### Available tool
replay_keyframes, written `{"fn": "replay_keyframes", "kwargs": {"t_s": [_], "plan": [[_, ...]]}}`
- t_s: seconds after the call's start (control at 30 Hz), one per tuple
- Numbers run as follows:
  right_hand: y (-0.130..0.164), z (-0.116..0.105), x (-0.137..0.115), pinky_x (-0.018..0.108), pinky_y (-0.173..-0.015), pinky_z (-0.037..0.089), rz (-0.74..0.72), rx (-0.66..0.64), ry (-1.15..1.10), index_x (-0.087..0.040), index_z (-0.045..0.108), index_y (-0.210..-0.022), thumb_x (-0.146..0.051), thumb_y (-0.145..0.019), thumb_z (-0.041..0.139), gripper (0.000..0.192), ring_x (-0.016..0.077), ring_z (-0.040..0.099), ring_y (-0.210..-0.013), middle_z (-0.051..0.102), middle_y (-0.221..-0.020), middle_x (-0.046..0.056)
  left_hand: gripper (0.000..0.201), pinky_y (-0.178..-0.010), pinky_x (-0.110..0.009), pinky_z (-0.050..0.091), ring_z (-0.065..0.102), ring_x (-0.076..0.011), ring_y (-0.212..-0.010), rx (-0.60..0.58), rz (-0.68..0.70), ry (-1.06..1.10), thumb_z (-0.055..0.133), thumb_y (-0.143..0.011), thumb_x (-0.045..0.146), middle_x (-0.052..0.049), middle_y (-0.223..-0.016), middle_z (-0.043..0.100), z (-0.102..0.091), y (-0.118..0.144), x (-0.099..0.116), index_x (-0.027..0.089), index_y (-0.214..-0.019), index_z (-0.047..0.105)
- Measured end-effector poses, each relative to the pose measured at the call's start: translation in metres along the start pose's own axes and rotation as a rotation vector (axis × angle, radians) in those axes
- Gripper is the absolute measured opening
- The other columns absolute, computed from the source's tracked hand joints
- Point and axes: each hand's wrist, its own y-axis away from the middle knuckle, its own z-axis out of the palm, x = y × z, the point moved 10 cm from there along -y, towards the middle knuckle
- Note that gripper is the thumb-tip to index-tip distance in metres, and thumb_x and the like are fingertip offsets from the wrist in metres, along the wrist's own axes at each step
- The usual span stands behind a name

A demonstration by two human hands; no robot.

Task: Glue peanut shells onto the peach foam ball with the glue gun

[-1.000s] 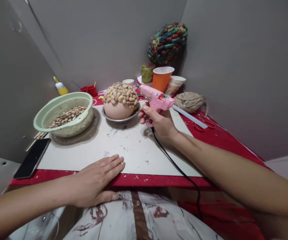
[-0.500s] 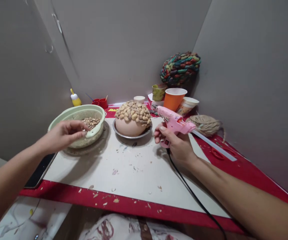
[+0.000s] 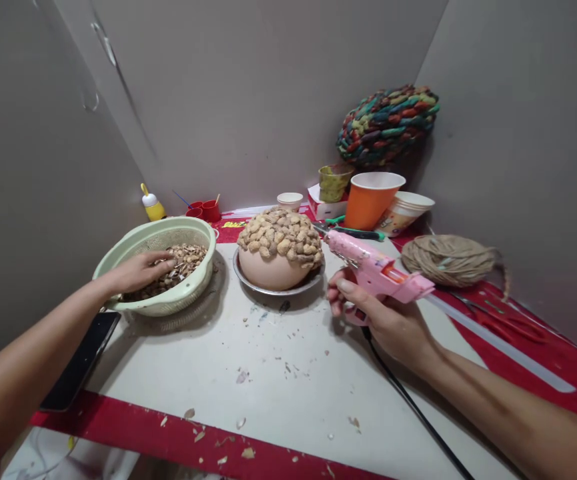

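Left hand (image 3: pixel 141 270), at nine o'clock, reaches into the green colander (image 3: pixel 118 250), fingers loosely apart among the shells (image 3: pixel 185 257). Right hand (image 3: pixel 388 320), at three o'clock, has its grip clamped on the pink glue gun (image 3: pixel 375 270), nozzle aimed at the shell-covered dome (image 3: pixel 278 250) on the bench (image 3: pixel 278 373).

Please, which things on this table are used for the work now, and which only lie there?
In use:
- left hand in the green colander of shells
- right hand holding the pink glue gun
- shell-covered dome on its metal plate

Lying about:
- phone
- orange cup
- twine ball
- braided bundle
- red scissors
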Motion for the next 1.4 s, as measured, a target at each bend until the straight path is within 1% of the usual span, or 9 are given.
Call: {"fn": "replay_keyframes", "kwargs": {"t_s": [0.2, 0.37, 0.5, 0.6, 0.77, 0.9, 1.07, 1.23, 1.4], "plan": [[-0.001, -0.004, -0.001, 0.022, -0.041, 0.042, 0.005, 0.035, -0.015, -0.019, 0.066, -0.082, -0.071, -0.061, 0.087, 0.06, 0.0137, 0.059, -0.053, 0.067, -0.071, 0.003, 0.08, -0.122, -0.055, 0.034, 0.048, -0.0399, -0.146, -0.241, 0.091, -0.221, 0.061, -0.083, 0.07, -0.017, -0.158, 0.053, 0.033, 0.017, 0.005, 0.019, -0.145, 0.062], [0.002, -0.004, -0.005, 0.02, -0.046, 0.045, -0.009, 0.04, -0.043, -0.019, 0.068, -0.079, -0.064, -0.068, 0.088, 0.05, 0.0117, 0.06, -0.055, 0.067, -0.071, 0.003, 0.065, -0.118, -0.05, 0.041, 0.055, -0.0381, -0.141, -0.301, 0.067, -0.213, 0.055, -0.089, 0.071, -0.012, -0.153, 0.061, 0.023, 0.036, 0.008, 0.027, -0.133, 0.072], [0.002, -0.006, -0.003, 0.021, -0.048, 0.049, 0.003, 0.065, -0.049, -0.021, 0.07, -0.077, -0.062, -0.066, 0.09, 0.047, 0.0131, 0.06, -0.055, 0.067, -0.07, 0.003, 0.067, -0.09, -0.04, 0.061, 0.072, -0.0352, -0.111, -0.221, -0.054, 0.023, 0.055, -0.084, 0.079, -0.012, -0.127, 0.077, 0.001, 0.036, 0.004, 0.027, -0.118, 0.08], [0.002, -0.009, -0.001, 0.026, -0.048, 0.051, 0.014, 0.09, -0.044, -0.022, 0.072, -0.076, -0.062, -0.063, 0.091, 0.046, 0.016, 0.06, -0.053, 0.067, -0.07, 0.005, 0.069, -0.057, -0.031, 0.059, 0.072, -0.0277, -0.076, -0.139, -0.098, 0.193, 0.057, -0.079, 0.082, -0.013, -0.101, 0.082, -0.011, 0.032, 0.007, 0.024, -0.105, 0.083], [0.0, -0.015, -0.003, 0.029, -0.046, 0.051, 0.017, 0.12, 0.013, -0.025, 0.073, -0.072, -0.065, -0.062, 0.09, 0.044, 0.0185, 0.06, -0.052, 0.067, -0.068, 0.007, 0.062, -0.051, -0.029, 0.053, 0.069, -0.0239, -0.063, -0.412, -0.18, 0.277, 0.061, -0.08, 0.078, -0.012, -0.086, 0.079, 0.026, 0.033, 0.009, 0.023, -0.098, 0.083], [-0.001, -0.016, -0.003, 0.028, -0.047, 0.052, 0.042, 0.139, 0.038, -0.028, 0.075, -0.067, -0.069, -0.055, 0.091, 0.046, 0.0172, 0.059, -0.05, 0.064, -0.064, 0.007, 0.058, -0.061, -0.032, 0.058, 0.072, -0.0251, -0.072, -0.219, -0.154, 0.144, 0.072, -0.075, 0.069, -0.011, -0.106, 0.08, 0.01, 0.015, -0.003, 0.023, -0.109, 0.081], [-0.001, -0.02, -0.002, 0.028, -0.048, 0.053, 0.058, 0.158, 0.038, -0.03, 0.075, -0.065, -0.069, -0.055, 0.091, 0.043, 0.018, 0.06, -0.052, 0.064, -0.066, 0.008, 0.051, -0.056, -0.032, 0.058, 0.073, -0.0226, -0.07, -0.023, -0.169, 0.35, 0.079, -0.073, 0.048, -0.012, -0.115, 0.078, -0.024, 0.001, -0.008, 0.022, -0.117, 0.074], [-0.004, -0.027, 0.009, 0.028, -0.051, 0.056, 0.082, 0.12, 0.068, -0.032, 0.077, -0.071, -0.068, -0.063, 0.088, 0.039, 0.0188, 0.063, -0.056, 0.067, -0.071, 0.01, 0.011, -0.052, -0.023, 0.048, 0.057, -0.0106, -0.051, 0.207, -0.08, 0.582, 0.073, -0.064, 0.014, -0.001, -0.063, 0.067, -0.05, -0.005, -0.011, 0.017, -0.075, 0.074], [-0.003, -0.027, 0.012, 0.025, -0.053, 0.059, 0.112, 0.13, 0.045, -0.027, 0.076, -0.072, -0.065, -0.059, 0.091, 0.044, 0.0176, 0.065, -0.057, 0.067, -0.07, 0.008, 0.011, -0.044, -0.021, 0.042, 0.047, -0.0091, -0.043, 0.207, -0.093, 0.727, 0.058, -0.06, 0.008, -0.001, -0.05, 0.055, -0.046, -0.01, -0.021, 0.013, -0.063, 0.068]]}}
